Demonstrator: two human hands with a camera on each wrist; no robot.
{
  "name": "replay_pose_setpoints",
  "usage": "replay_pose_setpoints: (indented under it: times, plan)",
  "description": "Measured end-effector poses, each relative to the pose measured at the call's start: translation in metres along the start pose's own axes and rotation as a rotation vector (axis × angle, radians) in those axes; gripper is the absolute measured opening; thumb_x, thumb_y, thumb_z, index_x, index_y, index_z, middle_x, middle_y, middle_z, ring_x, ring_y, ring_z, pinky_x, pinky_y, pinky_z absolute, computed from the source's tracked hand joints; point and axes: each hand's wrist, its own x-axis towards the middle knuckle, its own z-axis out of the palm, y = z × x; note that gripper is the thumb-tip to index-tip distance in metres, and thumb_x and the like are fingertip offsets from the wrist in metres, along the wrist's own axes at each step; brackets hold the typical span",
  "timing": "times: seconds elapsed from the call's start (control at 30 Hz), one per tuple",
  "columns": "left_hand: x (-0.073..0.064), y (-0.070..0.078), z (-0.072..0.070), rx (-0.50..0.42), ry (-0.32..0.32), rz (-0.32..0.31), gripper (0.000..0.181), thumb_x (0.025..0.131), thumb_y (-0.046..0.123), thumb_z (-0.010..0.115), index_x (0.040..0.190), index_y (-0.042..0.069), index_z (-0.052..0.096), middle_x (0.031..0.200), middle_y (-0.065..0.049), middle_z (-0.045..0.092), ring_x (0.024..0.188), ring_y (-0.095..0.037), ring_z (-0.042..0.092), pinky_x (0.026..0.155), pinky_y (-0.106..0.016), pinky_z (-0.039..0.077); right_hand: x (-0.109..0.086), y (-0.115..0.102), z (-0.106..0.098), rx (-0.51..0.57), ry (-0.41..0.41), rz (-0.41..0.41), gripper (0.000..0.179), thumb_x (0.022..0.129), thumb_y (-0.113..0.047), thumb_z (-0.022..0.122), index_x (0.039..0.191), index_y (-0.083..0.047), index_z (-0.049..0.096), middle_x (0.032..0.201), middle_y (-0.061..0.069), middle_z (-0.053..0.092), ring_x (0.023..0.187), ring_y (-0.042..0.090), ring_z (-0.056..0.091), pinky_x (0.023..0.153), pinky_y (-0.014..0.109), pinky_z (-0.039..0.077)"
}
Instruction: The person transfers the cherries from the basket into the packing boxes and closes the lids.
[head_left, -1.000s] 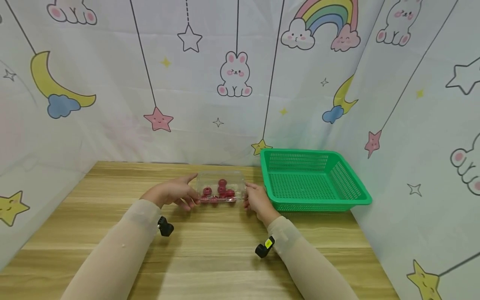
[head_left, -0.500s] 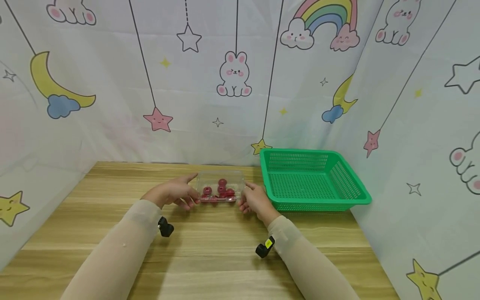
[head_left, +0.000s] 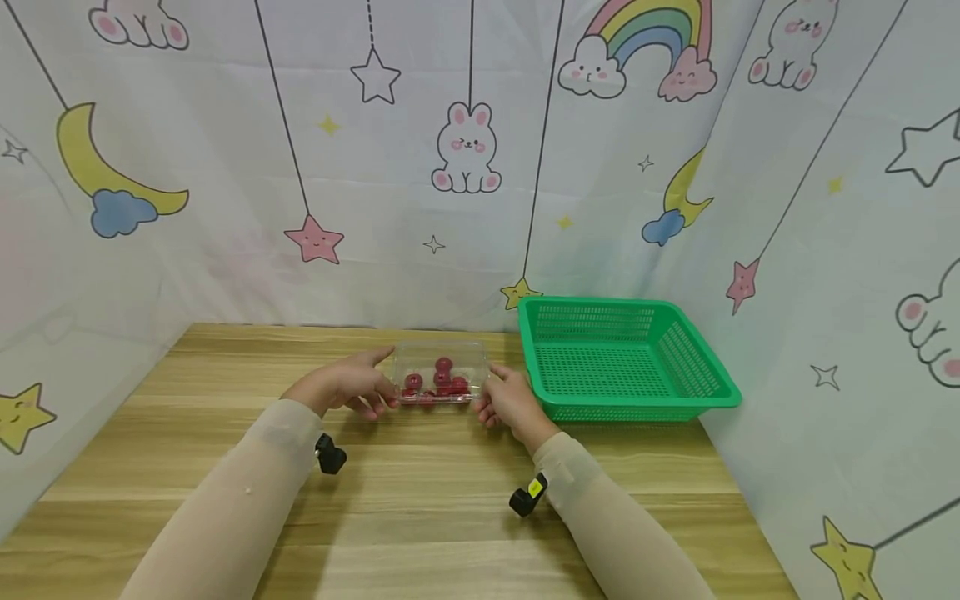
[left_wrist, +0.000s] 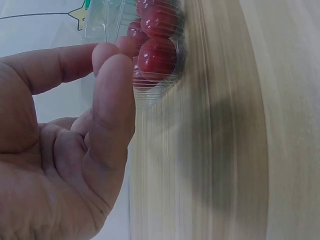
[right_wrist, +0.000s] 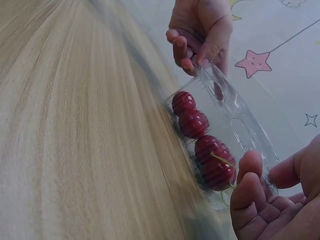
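Note:
A clear plastic box (head_left: 468,357) of red cherries (head_left: 444,365) stands on the table towards the back. My left hand (head_left: 348,385) holds its left end, fingertips at the front corner and one finger reaching along the side. At the right end, my right hand (head_left: 514,403) grips the edge between thumb and curled fingers. The left wrist view shows cherries (left_wrist: 157,57) through the ribbed wall, just beyond my fingertips. Both hands appear on the box in the right wrist view, where a green stem (right_wrist: 222,159) lies against the cherries. The lid's closure is too transparent to make out.
A green plastic basket (head_left: 630,410) with slotted sides stands close to my right hand, near the right wall. A printed cloth (head_left: 247,167) hangs behind and beside the wooden table (head_left: 420,508). Small black cameras sit on both wrists.
My right fingers have moved slightly left and curled in at the box's front right corner. The left hand, the box and the basket have stayed in place.

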Motion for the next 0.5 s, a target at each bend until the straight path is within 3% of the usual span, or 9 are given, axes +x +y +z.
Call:
replay_pose_setpoints:
  times: [0.2,0.37,0.5]
  plan:
    - [-0.001,0.0,0.0,0.007,0.003,-0.005,0.108,0.111,0.013,0.069,0.184,0.021,-0.009,0.11,-0.018,0.081,0.069,-0.015,0.066,0.064,-0.029,0.065,-0.001,0.003,0.003,-0.021,0.013,-0.025,0.077,0.106,-0.009,0.048,0.181,-0.007,0.029,0.071,0.006,0.069,0.051,0.012,0.062,0.05,0.026,0.055]
    - [-0.007,0.001,0.004,0.038,0.022,-0.004,0.105,0.112,0.015,0.068,0.184,0.02,-0.008,0.114,-0.021,0.081,0.069,-0.016,0.066,0.065,-0.031,0.065,-0.007,0.003,0.006,-0.141,0.065,-0.047,0.07,0.116,-0.019,0.049,0.181,-0.006,0.027,0.065,0.005,0.07,0.046,0.012,0.063,0.046,0.027,0.055]
    - [-0.012,0.002,0.005,0.098,0.041,0.001,0.103,0.111,0.019,0.068,0.185,0.017,-0.004,0.12,-0.024,0.079,0.07,-0.018,0.068,0.067,-0.035,0.067,-0.018,-0.003,0.01,-0.229,0.089,-0.083,0.074,0.115,-0.02,0.053,0.182,-0.006,0.024,0.072,0.012,0.075,0.048,0.014,0.065,0.048,0.028,0.058]
